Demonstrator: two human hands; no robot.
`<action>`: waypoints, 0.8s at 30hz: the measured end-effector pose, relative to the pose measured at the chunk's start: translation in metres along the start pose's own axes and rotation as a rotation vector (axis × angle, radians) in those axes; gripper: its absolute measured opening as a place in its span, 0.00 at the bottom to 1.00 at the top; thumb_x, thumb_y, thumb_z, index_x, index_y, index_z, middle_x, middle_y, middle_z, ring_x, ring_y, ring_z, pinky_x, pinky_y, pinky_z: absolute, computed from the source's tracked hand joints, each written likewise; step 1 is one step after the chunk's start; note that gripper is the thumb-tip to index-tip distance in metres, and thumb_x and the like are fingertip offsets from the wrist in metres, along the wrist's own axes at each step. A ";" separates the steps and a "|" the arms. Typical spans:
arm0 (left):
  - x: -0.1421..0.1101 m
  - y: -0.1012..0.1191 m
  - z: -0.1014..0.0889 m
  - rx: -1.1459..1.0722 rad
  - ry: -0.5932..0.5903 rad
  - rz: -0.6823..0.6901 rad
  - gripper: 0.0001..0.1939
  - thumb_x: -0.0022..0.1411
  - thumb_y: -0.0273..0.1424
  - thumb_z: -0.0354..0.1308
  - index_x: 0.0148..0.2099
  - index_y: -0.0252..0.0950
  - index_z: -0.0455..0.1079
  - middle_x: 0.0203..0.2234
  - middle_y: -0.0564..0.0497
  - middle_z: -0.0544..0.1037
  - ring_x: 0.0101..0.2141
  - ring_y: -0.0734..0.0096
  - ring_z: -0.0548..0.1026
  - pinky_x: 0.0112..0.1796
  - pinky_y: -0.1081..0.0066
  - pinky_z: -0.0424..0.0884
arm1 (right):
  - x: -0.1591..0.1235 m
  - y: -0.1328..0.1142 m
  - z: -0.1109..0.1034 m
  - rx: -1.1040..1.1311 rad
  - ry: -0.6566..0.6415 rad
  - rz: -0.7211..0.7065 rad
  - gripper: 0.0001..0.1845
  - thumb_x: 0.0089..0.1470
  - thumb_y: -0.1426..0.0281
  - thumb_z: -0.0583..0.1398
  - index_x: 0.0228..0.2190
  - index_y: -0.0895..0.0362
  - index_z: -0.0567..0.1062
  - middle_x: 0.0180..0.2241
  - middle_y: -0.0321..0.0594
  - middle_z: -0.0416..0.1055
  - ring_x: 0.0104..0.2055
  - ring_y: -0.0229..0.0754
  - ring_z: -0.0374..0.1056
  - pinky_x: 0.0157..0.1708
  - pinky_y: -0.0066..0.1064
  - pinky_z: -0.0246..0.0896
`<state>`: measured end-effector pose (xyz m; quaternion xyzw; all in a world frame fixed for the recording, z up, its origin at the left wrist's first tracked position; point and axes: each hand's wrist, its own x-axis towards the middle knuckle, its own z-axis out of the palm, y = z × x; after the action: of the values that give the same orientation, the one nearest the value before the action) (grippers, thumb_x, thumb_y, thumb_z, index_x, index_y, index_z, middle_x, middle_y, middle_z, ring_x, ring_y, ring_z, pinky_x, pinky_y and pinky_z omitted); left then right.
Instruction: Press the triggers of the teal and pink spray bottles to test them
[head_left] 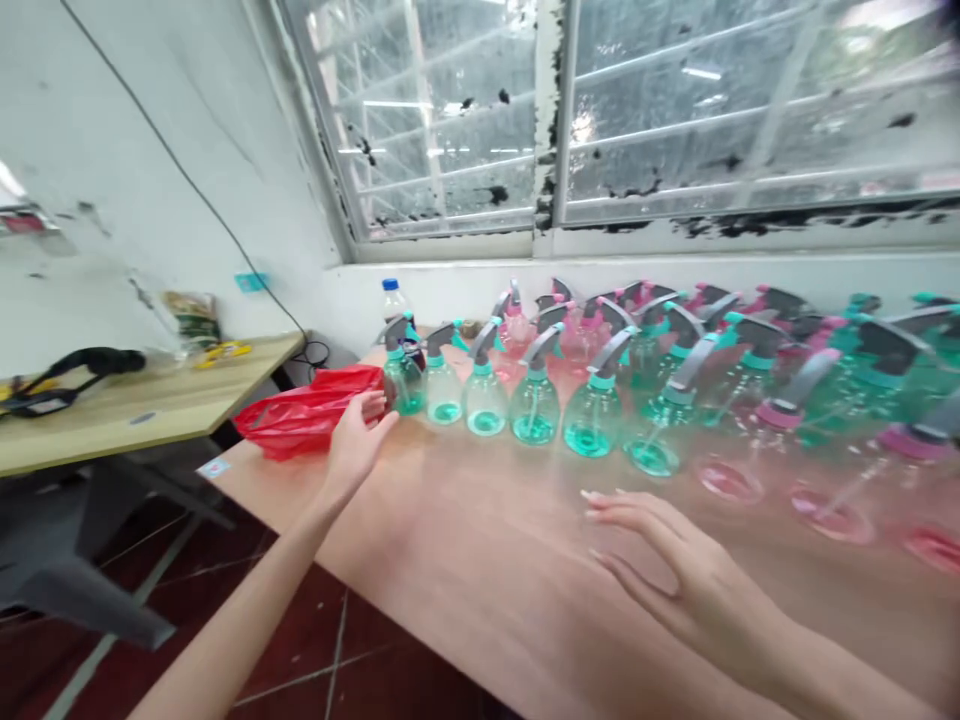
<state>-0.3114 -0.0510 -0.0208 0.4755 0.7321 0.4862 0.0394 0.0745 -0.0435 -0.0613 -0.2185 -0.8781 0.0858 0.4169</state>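
Note:
My left hand [360, 435] is at the far left end of the row, between a red plastic bag [307, 410] and a green spray bottle [409, 385]. Its thumb and fingers are apart; whether the fingertips touch the bag or the bottle I cannot tell. Over the bare front of the table, my right hand [675, 560] is open with fingers and thumb spread, holding nothing. Closest to it stands a clear spray bottle with a green base [652, 440]. Several more bottles line up beside it, such as a pink-collared spray bottle [739, 450] to the right.
Behind the front row stand several pink and green spray bottles [585, 335]. A dark drink bottle with a blue cap [390, 287] is against the wall under the window [450, 130]. To the left are a second table [180, 400], a black strap-like object [75, 375] and a grey stool [82, 560].

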 end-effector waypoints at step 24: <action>0.050 0.028 -0.026 0.271 0.168 0.010 0.16 0.59 0.40 0.63 0.44 0.35 0.72 0.41 0.39 0.81 0.46 0.45 0.77 0.46 0.56 0.71 | 0.017 -0.027 0.025 0.121 -0.093 -0.277 0.09 0.59 0.74 0.58 0.42 0.53 0.73 0.35 0.40 0.80 0.42 0.44 0.77 0.51 0.38 0.70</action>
<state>-0.3337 -0.0297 0.0343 0.4376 0.7894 0.4213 -0.0888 0.0378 -0.0590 -0.0563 -0.0657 -0.9115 0.0903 0.3959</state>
